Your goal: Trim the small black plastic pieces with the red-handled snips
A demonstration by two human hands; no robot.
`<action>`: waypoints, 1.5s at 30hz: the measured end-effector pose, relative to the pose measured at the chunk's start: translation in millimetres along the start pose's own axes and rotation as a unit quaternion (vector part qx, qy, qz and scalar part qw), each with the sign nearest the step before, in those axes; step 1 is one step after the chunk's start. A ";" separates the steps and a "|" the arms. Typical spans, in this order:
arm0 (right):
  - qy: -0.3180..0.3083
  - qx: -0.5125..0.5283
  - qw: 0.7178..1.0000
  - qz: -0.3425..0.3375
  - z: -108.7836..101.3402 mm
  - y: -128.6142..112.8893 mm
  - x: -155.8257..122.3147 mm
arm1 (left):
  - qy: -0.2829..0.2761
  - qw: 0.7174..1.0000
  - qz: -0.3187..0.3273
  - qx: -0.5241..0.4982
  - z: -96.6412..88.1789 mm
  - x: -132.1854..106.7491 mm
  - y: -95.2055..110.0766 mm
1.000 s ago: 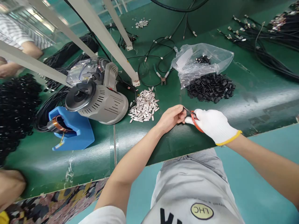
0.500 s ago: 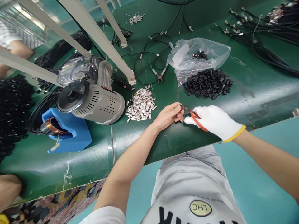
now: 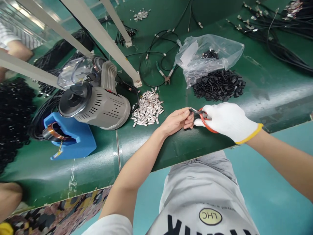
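My bare left hand [image 3: 179,119] pinches a small dark piece [image 3: 191,112] at its fingertips; the fingers hide most of it. In a white glove with a yellow cuff, my right hand [image 3: 226,121] grips red-handled pliers [image 3: 202,115]. Their metal tip points left and reaches the piece in my left hand. Left of my hands lies a pile of small silvery metal connectors [image 3: 148,107]. Beyond my right hand is a heap of small black plastic parts [image 3: 220,85], beside a clear plastic bag [image 3: 212,55] with more black parts inside.
Green-handled cutters [image 3: 167,78] lie among black cables [image 3: 153,49]. To the left stand a grey machine [image 3: 102,106], a blue tape dispenser [image 3: 83,138] and white frame posts [image 3: 102,36]. Bundled cables [image 3: 276,42] lie at the far right. Another person's arm [image 3: 18,52] shows far left.
My right hand has shifted slightly and turned the pliers, so more of their metal jaws shows. My left hand stays nearly in place, still pinching the small dark piece.
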State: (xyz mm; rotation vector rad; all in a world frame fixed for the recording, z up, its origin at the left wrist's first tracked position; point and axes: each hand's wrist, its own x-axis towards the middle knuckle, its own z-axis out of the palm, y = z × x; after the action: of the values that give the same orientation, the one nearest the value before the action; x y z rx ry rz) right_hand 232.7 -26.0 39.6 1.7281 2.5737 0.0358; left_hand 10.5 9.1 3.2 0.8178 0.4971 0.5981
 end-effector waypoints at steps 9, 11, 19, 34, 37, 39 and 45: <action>0.045 -0.054 0.997 -0.016 -0.4 9.9 -3.3 | -0.041 0.999 -0.025 -0.003 -4.2 -0.8 -1.0; 0.039 -0.058 0.997 -0.020 -0.5 11.0 -3.7 | -0.040 0.999 -0.031 -0.001 -3.7 -0.4 -1.3; -0.011 -0.063 0.995 -0.077 -1.7 17.7 -3.2 | -0.047 0.998 -0.034 0.012 -3.9 0.2 -2.0; -0.104 -0.017 0.994 -0.031 -9.1 4.4 -5.9 | -0.038 0.998 -0.032 0.026 -1.5 0.3 -1.9; -0.149 0.114 0.982 -0.026 -8.6 3.2 -4.3 | -0.036 0.998 -0.030 0.030 -1.5 0.2 -3.1; -0.209 0.252 0.945 0.003 -9.1 3.3 -3.9 | -0.035 0.998 -0.029 0.036 -1.8 0.4 -3.9; -0.330 0.557 0.757 0.090 -19.0 3.4 -7.0 | -0.040 0.998 -0.020 0.043 -3.0 1.2 -6.3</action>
State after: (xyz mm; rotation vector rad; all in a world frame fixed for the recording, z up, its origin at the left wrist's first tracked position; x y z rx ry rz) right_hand 237.6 -31.1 58.8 1.6317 1.8393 -2.0251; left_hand 11.4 8.1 -3.7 0.9075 0.4670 0.5086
